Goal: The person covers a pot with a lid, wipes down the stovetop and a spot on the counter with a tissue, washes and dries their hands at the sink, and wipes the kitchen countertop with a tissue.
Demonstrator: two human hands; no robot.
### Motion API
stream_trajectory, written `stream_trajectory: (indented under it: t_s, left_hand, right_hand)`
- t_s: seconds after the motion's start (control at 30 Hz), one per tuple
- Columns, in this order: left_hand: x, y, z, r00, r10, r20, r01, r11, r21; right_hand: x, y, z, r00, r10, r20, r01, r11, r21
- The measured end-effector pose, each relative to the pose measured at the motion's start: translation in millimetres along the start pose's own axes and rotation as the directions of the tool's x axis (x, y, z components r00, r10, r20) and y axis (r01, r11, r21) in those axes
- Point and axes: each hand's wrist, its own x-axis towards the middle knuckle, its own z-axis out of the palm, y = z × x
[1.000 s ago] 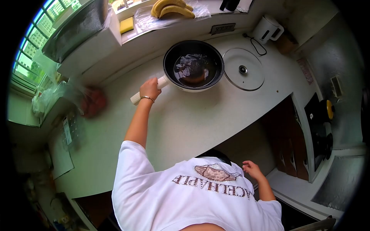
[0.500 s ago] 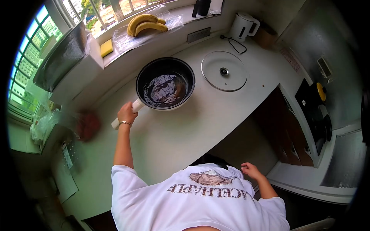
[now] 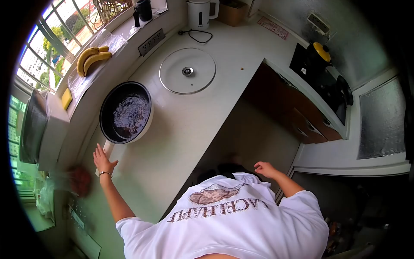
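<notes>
A deep frying pan [image 3: 113, 97] with a black inside and a pale outer wall stands on the counter. Shiny, rippled liquid [image 3: 130, 114] covers its bottom. The pan's cream handle [image 3: 107, 151] points toward me. My left hand [image 3: 103, 161], with a bracelet at the wrist, is at this handle with its fingers stretched and apart, not wrapped round it. Whether the palm still touches the handle I cannot tell. My right hand [image 3: 265, 169] hangs in the air beside my body, past the counter's edge. Its fingers are loosely bent and nothing is in them.
A glass lid [image 3: 177, 80] lies flat right of the pan. Behind it stands a white electric kettle [image 3: 199, 15] with its cord. Bananas [image 3: 92, 60] and a yellow sponge [image 3: 66, 99] are on the window ledge. A stove [image 3: 319, 80] with a yellow-lidded pot [image 3: 321, 52] is at right.
My left hand has let go of the pan handle, its fingers now spread. The view has swung right, so everything sits further left. My right hand still hangs at my side.
</notes>
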Motion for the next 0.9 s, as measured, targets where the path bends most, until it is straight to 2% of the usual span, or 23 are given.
stream_trajectory:
  t_s: [0.03,0.1,0.13,0.17,0.2,0.23,0.3,0.33,0.4,0.47,0.53,0.6,0.63,0.7,0.8,0.9]
  left_hand:
    - [-12.5,21.1,-15.8,0.999,-0.044,-0.009,0.045,0.994,0.104]
    - [-22.2,57.5,-49.1,0.998,-0.013,-0.069,0.018,0.997,0.075]
    - [-26.3,76.1,-54.8,0.949,0.144,-0.281,-0.149,0.989,0.002]
    - [-30.3,96.1,-63.9,0.831,0.267,-0.488,-0.322,0.946,-0.03]
    - [-35.4,126.3,-77.2,0.755,0.302,-0.581,-0.394,0.919,-0.034]
    - [-42.5,155.5,-73.7,0.76,0.295,-0.579,-0.381,0.924,-0.03]
    - [-51.8,211.6,-64.8,0.73,0.275,-0.626,-0.473,0.865,-0.171]
    - [-59.4,247.5,-59.0,0.735,0.301,-0.608,-0.508,0.838,-0.199]
    - [-77.9,319.1,-54.4,0.74,0.4,-0.541,-0.588,0.774,-0.233]
    - [-98.7,381.1,-44.8,0.725,0.528,-0.443,-0.67,0.69,-0.275]
    - [-121.3,428.7,-42.3,0.687,0.679,-0.26,-0.714,0.565,-0.412]
    - [-144.5,452.0,-24.3,0.619,0.777,-0.115,-0.704,0.485,-0.519]
    - [-158.0,454.4,-10.0,0.592,0.804,-0.044,-0.675,0.466,-0.572]
    - [-187.1,457.2,8.0,0.605,0.796,-0.009,-0.638,0.478,-0.604]
    - [-220.6,451.4,6.9,0.681,0.732,0.03,-0.555,0.542,-0.631]
    - [-250.6,432.9,-5.1,0.744,0.667,0.049,-0.488,0.591,-0.642]
  right_hand:
    - [7.4,14.8,-8.8,1.0,-0.003,-0.027,0.003,1.0,-0.001]
    - [22.4,44.2,-27.9,0.999,-0.019,-0.051,0.019,1.0,0.004]
    - [31.1,62.9,-41.0,0.998,0.028,-0.057,-0.03,0.999,-0.026]
    - [39.6,79.9,-56.5,0.995,0.073,-0.064,-0.076,0.995,-0.059]
    - [50.5,101.8,-71.2,0.993,0.101,-0.067,-0.105,0.993,-0.06]
    - [53.9,120.5,-88.5,0.994,0.095,-0.056,-0.098,0.993,-0.068]
    - [61.8,145.5,-125.7,0.984,0.133,-0.116,-0.147,0.982,-0.118]
    - [59.6,155.0,-144.9,0.988,0.122,-0.097,-0.133,0.984,-0.122]
    - [50.7,165.8,-183.2,0.974,0.109,-0.196,-0.142,0.977,-0.16]
    - [64.4,211.4,-199.7,0.952,-0.016,-0.306,-0.103,0.924,-0.367]
    - [63.2,225.0,-222.8,0.971,0.06,-0.231,-0.103,0.979,-0.178]
    - [66.0,226.1,-238.5,0.988,0.039,-0.152,-0.052,0.995,-0.084]
    - [73.7,225.0,-246.3,0.992,-0.007,-0.123,-0.007,0.994,-0.108]
    - [100.5,222.2,-256.1,0.995,-0.09,-0.052,0.08,0.983,-0.167]
    - [148.7,205.4,-252.9,0.985,-0.162,-0.066,0.158,0.986,-0.061]
    - [174.5,122.3,-242.1,0.956,-0.292,-0.021,0.292,0.954,0.059]
